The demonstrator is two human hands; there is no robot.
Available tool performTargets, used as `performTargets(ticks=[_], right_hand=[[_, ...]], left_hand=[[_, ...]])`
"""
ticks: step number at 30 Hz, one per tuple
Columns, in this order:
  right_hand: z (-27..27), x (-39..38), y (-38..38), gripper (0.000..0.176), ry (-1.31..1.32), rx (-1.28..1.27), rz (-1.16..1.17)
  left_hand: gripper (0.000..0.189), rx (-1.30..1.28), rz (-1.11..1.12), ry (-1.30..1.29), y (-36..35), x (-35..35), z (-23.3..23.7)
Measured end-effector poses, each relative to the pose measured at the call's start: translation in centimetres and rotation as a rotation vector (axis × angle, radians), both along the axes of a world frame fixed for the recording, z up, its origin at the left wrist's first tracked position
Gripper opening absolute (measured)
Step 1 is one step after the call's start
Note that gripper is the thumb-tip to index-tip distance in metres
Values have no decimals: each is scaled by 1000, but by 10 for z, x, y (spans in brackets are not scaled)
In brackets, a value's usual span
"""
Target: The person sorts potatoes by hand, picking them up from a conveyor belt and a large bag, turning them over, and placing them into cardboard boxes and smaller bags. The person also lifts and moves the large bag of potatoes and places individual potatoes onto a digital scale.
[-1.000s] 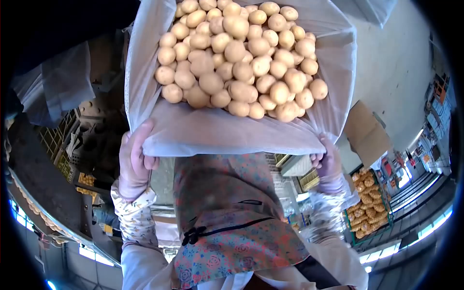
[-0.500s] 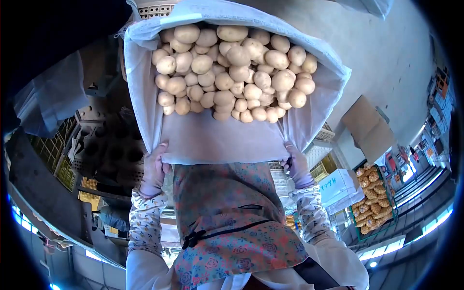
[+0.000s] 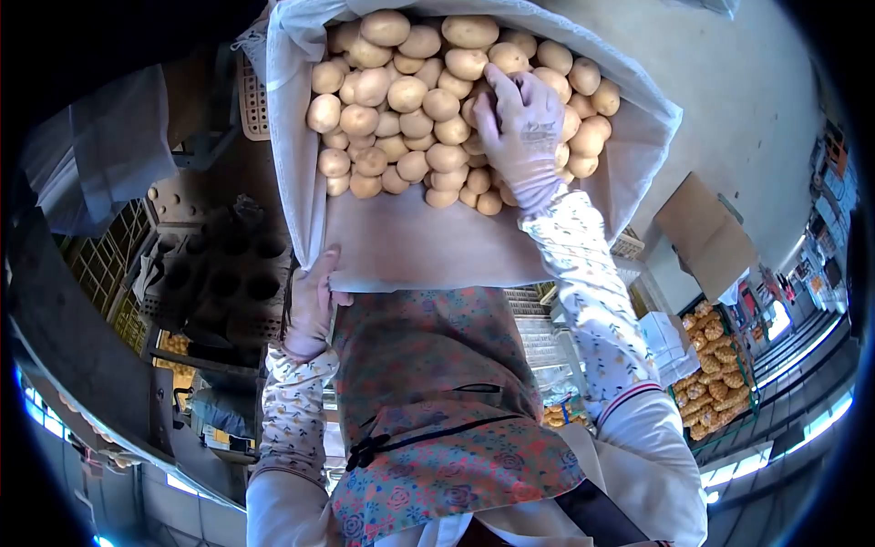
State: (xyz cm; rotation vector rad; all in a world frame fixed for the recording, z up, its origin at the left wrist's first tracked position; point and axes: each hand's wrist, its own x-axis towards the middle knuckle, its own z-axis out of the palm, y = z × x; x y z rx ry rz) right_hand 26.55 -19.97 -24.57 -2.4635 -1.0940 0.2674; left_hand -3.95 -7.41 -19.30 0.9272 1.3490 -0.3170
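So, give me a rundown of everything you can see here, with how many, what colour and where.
potatoes: too many to count, tan, inside the liner
liner: one, whitish, in front of the apron
cardboard: one piece, brown, on the right
bagged goods: many bags, orange-yellow, far right
plastic sheet: at least one, translucent whitish, upper left
panel with round holes: one, dark, left
apron: one, dark with red and blue flowers, on the person
left hand: one, patterned white sleeve, gripping the liner's near left edge
right hand: one, matching sleeve, on the potatoes
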Motion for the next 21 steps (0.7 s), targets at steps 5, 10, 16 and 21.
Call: performTargets(ticks=[5,10,16,21], right_hand=[[-9,-7,-66,23,-266,-188,-9],[33,-37,-85,21,89,-327,-14],[-43,-101,-29,36,175,-205,6],[-15,-87,-37,35,850,-251,-296]], left_hand=[[36,-1,-13,-8,-9,-21,-11],[39,-104,73,-2,-9,-26,-21],[41,-227,245,-1,-10,-37,-32],[56,23,282,-217,-21,-27,-25]])
